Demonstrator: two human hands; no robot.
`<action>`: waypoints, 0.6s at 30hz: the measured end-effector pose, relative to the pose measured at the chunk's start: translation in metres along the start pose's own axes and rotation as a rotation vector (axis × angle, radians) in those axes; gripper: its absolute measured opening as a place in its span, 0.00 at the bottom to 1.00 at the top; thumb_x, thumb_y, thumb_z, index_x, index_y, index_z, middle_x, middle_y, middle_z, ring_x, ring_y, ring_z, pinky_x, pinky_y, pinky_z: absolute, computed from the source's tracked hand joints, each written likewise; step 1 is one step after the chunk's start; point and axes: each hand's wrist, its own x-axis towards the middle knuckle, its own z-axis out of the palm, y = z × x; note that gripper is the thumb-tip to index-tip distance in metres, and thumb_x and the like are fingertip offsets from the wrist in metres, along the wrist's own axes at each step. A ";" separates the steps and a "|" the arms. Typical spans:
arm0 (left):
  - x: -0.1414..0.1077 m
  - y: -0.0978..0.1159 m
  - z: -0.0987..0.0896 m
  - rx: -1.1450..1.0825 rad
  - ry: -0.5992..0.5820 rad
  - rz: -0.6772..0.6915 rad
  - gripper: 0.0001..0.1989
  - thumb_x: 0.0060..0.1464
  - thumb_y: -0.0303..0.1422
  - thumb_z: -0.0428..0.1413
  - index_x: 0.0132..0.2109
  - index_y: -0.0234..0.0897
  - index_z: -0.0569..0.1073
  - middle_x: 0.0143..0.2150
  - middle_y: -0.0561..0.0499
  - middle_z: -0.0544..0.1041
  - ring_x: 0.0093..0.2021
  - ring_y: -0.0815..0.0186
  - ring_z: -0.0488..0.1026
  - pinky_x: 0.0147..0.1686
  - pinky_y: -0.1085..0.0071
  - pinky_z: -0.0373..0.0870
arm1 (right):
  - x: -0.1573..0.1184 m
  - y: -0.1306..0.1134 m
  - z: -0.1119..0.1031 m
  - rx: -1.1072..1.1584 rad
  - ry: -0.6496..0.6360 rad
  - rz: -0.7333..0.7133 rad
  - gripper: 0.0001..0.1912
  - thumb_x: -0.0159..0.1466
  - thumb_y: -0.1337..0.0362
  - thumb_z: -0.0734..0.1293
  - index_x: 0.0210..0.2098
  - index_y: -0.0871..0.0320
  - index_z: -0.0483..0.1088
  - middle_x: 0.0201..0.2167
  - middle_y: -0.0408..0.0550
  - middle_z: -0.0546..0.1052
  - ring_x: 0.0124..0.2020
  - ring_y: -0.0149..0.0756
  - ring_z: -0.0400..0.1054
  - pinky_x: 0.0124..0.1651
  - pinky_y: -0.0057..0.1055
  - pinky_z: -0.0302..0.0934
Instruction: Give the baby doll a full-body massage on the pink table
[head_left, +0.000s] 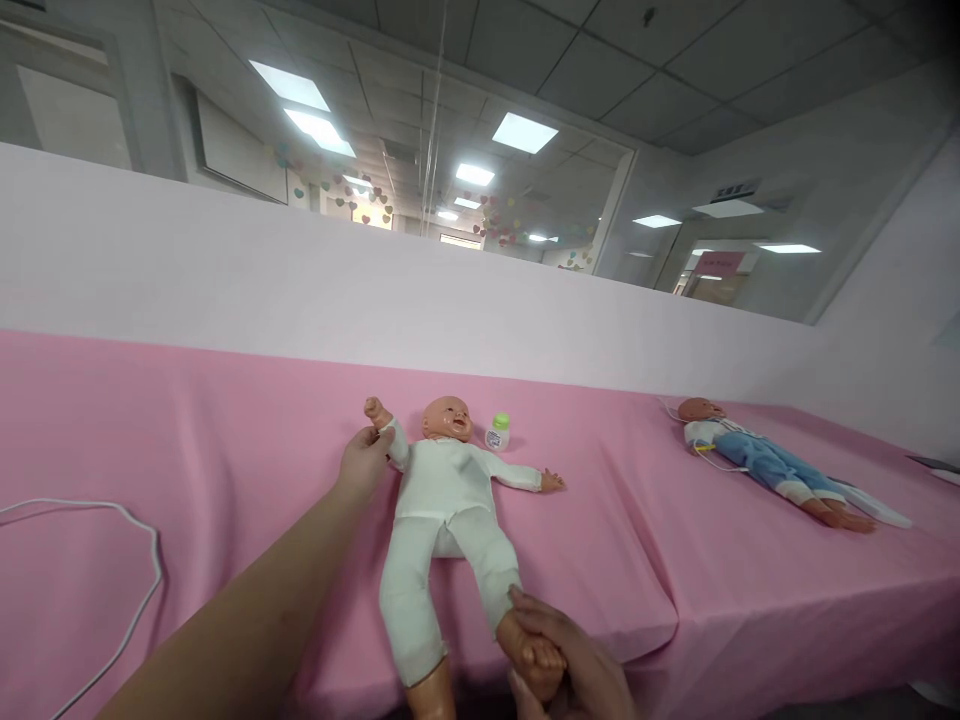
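Note:
A baby doll (pixel 446 490) with a white cloth body lies face up on the pink cloth, its head toward the wall. My left hand (pixel 366 455) is closed around the doll's raised arm, just below its small fist. Down at the table's front edge, my right hand (pixel 574 660) grips the doll's foot from the side, the thumb underneath and the fingers along the ankle. The doll's other arm stretches out sideways. Its other foot is cut off by the bottom of the view. A small clear bottle with a green cap (pixel 498 432) stands beside the doll's head.
A second doll in blue trousers (pixel 772 465) lies on the pink-covered table (pixel 600 560) at the right, with thin tubing about it. A white cable (pixel 154 560) curves over the cloth at left. Behind the table rises a white wall (pixel 300 300) with windows above.

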 end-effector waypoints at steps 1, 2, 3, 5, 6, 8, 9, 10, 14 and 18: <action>-0.005 0.002 0.003 0.054 -0.026 0.051 0.16 0.56 0.47 0.61 0.40 0.37 0.74 0.40 0.45 0.81 0.39 0.56 0.80 0.37 0.65 0.76 | 0.008 0.001 -0.003 -0.005 -0.004 -0.011 0.24 0.61 0.69 0.68 0.56 0.51 0.72 0.52 0.50 0.83 0.50 0.45 0.81 0.52 0.33 0.78; -0.010 0.003 0.007 0.128 -0.046 0.100 0.17 0.56 0.48 0.60 0.41 0.38 0.75 0.38 0.46 0.81 0.38 0.57 0.80 0.37 0.65 0.74 | 0.017 0.001 -0.005 -0.011 -0.015 -0.020 0.24 0.61 0.69 0.69 0.56 0.51 0.72 0.53 0.51 0.82 0.50 0.45 0.81 0.52 0.33 0.78; -0.015 0.005 0.010 0.220 -0.062 0.144 0.17 0.57 0.48 0.59 0.42 0.38 0.76 0.38 0.47 0.82 0.39 0.56 0.79 0.37 0.65 0.74 | 0.026 0.001 -0.007 -0.015 -0.028 -0.026 0.23 0.61 0.68 0.69 0.56 0.51 0.72 0.53 0.51 0.82 0.50 0.44 0.81 0.52 0.33 0.78; -0.024 0.008 0.015 0.428 -0.106 0.231 0.17 0.58 0.45 0.59 0.48 0.40 0.78 0.42 0.47 0.83 0.42 0.54 0.79 0.41 0.63 0.73 | 0.046 0.002 -0.004 -0.010 -0.047 -0.017 0.22 0.61 0.68 0.70 0.56 0.52 0.73 0.52 0.50 0.83 0.50 0.44 0.81 0.51 0.33 0.78; -0.027 0.009 0.018 0.530 -0.139 0.284 0.17 0.58 0.43 0.59 0.51 0.40 0.78 0.46 0.46 0.83 0.45 0.53 0.79 0.44 0.62 0.73 | 0.057 0.002 -0.001 0.001 -0.031 0.023 0.22 0.62 0.68 0.69 0.56 0.52 0.73 0.53 0.51 0.82 0.51 0.43 0.81 0.52 0.34 0.78; -0.032 0.010 0.022 0.701 -0.218 0.413 0.18 0.58 0.38 0.60 0.55 0.40 0.78 0.52 0.44 0.82 0.52 0.51 0.78 0.51 0.60 0.71 | 0.075 0.004 0.012 0.038 -0.032 0.079 0.21 0.63 0.67 0.69 0.56 0.53 0.73 0.54 0.52 0.82 0.53 0.44 0.80 0.54 0.37 0.77; -0.034 0.010 0.023 0.764 -0.259 0.477 0.18 0.58 0.36 0.60 0.55 0.40 0.78 0.54 0.43 0.82 0.54 0.51 0.77 0.53 0.59 0.70 | 0.083 0.006 0.020 0.052 -0.036 0.095 0.22 0.63 0.67 0.69 0.56 0.53 0.73 0.54 0.52 0.81 0.54 0.45 0.79 0.54 0.38 0.77; -0.035 0.010 0.024 0.813 -0.295 0.530 0.17 0.59 0.35 0.59 0.55 0.39 0.78 0.55 0.42 0.81 0.55 0.51 0.76 0.54 0.59 0.69 | 0.089 0.009 0.028 0.062 -0.047 0.099 0.22 0.62 0.67 0.69 0.56 0.54 0.73 0.55 0.53 0.81 0.55 0.46 0.79 0.55 0.40 0.77; -0.036 0.007 0.025 0.891 -0.372 0.590 0.14 0.62 0.33 0.56 0.52 0.39 0.78 0.52 0.41 0.82 0.54 0.52 0.77 0.53 0.59 0.70 | 0.098 0.021 0.062 0.063 -0.051 0.094 0.21 0.62 0.69 0.67 0.55 0.55 0.74 0.57 0.55 0.80 0.58 0.48 0.76 0.59 0.43 0.74; -0.036 0.006 0.024 0.879 -0.364 0.540 0.14 0.61 0.33 0.56 0.53 0.39 0.77 0.54 0.40 0.81 0.54 0.51 0.77 0.52 0.59 0.71 | 0.094 0.026 0.073 0.059 -0.040 0.111 0.21 0.63 0.69 0.67 0.55 0.55 0.74 0.59 0.55 0.79 0.60 0.48 0.75 0.59 0.43 0.74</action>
